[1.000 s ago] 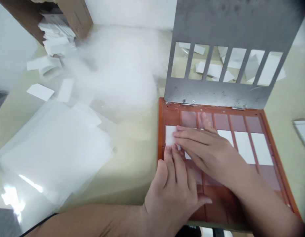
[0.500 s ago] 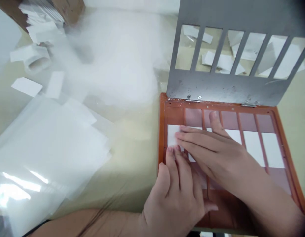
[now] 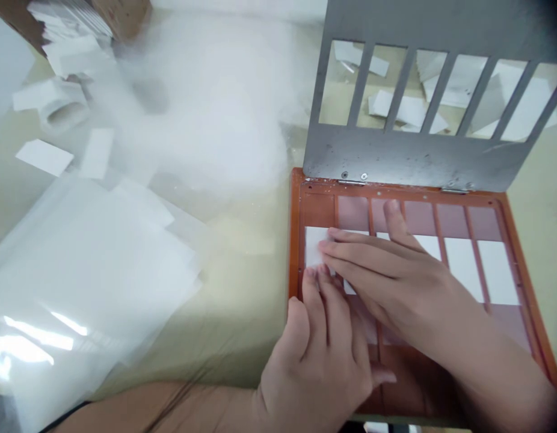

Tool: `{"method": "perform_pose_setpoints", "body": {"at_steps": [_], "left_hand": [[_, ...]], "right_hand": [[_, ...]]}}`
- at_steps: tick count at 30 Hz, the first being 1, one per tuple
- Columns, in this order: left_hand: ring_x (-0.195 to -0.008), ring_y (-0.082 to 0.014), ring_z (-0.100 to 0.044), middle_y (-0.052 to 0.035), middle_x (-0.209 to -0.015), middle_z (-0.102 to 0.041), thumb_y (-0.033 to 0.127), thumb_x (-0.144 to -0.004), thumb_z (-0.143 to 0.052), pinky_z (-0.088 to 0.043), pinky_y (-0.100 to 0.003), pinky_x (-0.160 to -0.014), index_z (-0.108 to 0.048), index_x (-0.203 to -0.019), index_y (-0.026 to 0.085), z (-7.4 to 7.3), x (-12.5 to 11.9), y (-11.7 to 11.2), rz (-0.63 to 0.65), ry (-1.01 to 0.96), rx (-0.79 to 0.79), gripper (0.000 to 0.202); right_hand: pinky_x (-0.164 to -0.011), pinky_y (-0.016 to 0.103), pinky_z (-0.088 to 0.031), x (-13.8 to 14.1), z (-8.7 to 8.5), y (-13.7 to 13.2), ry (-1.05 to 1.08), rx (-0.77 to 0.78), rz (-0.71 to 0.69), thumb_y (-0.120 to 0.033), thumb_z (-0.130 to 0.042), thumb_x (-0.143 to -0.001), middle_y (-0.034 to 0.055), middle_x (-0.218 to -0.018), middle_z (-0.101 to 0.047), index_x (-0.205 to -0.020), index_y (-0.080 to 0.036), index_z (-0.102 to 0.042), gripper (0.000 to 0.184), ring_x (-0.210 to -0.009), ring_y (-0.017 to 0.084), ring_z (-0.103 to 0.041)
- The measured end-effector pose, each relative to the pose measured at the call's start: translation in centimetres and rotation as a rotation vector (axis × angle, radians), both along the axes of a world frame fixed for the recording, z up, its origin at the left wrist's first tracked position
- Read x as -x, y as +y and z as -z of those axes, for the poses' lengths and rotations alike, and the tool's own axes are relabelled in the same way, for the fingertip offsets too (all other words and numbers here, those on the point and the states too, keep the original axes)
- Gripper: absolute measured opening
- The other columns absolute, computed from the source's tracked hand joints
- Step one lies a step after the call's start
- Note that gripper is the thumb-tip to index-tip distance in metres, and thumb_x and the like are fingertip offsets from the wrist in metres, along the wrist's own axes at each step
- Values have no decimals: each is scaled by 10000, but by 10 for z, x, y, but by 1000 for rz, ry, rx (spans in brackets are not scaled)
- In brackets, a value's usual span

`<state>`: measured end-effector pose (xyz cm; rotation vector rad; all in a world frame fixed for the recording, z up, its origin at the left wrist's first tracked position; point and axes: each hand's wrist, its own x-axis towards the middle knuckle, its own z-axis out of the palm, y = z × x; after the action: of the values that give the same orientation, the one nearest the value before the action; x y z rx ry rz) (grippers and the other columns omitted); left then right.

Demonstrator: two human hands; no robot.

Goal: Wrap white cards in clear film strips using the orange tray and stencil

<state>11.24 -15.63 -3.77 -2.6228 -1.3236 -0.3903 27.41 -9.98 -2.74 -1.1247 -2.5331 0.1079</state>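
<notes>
A white card (image 3: 317, 243) lies in the leftmost slot of an orange tray (image 3: 295, 240). My right hand (image 3: 396, 270) stretches across the tray, palm down. Its fingertips press on that card, and its thumb points up toward the hinge side. Below it, my left hand (image 3: 323, 349) rests its fingertips on the card's lower part, fingers out and a little bent. Neither hand grips anything. More white cards (image 3: 499, 270) lie in the slots to the right over pinkish film strips (image 3: 423, 218); my right hand partly covers several of them.
A grey metal lid (image 3: 396, 156) with rectangular windows stands raised on hinges behind the tray. At left are clear plastic sheets (image 3: 93, 252), loose white cards (image 3: 46, 157) and a white paper roll (image 3: 62, 111). Hazy white film (image 3: 224, 102) and a brown box (image 3: 129, 18) sit farther back.
The view has shifted very slightly. Both hands keep their places on the card.
</notes>
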Motion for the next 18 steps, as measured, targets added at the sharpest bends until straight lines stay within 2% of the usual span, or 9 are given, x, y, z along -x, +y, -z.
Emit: {"method": "perform_pose_setpoints", "body": {"at_steps": [4, 6, 13, 18], "left_hand": [[-1118, -284, -629, -129, -1202, -716, 577, -975, -376, -384, -380, -880, -709, -1160, 91, 0, 0, 1, -2, -3, 1, 618], [-1106, -278, -632, -122, -1178, -726, 550, -986, -368, -383, -376, -873, -719, -1140, 98, 0, 0, 2, -9, -21, -7, 593], [-1120, -277, -615, -111, -1216, -706, 527, -982, -379, -373, -374, -885, -709, -1169, 113, -1, 1, 1, 0, 7, -3, 562], [-1142, -285, -600, -78, -1287, -664, 538, -980, -378, -364, -377, -903, -718, -1165, 158, -1, 1, 0, 10, 39, 25, 543]], "right_hand": [[-1253, 528, -186, 0, 0, 0, 5, 15, 17, -102, -444, -982, 32, -1085, -739, -995, -193, -665, 240, -1117, 190, -665], [-1254, 536, -181, -1, 0, 0, 6, 37, 21, -113, -435, -987, 28, -1093, -736, -1000, -210, -671, 255, -1129, 192, -661], [-1268, 537, -112, -3, -1, -1, 7, 109, 32, -92, -404, -981, 34, -1125, -731, -1008, -203, -670, 290, -1175, 209, -638], [-1259, 527, -172, -4, -1, 1, 18, 107, 18, -55, -390, -952, 52, -1104, -734, -1035, -190, -673, 324, -1164, 213, -644]]}}
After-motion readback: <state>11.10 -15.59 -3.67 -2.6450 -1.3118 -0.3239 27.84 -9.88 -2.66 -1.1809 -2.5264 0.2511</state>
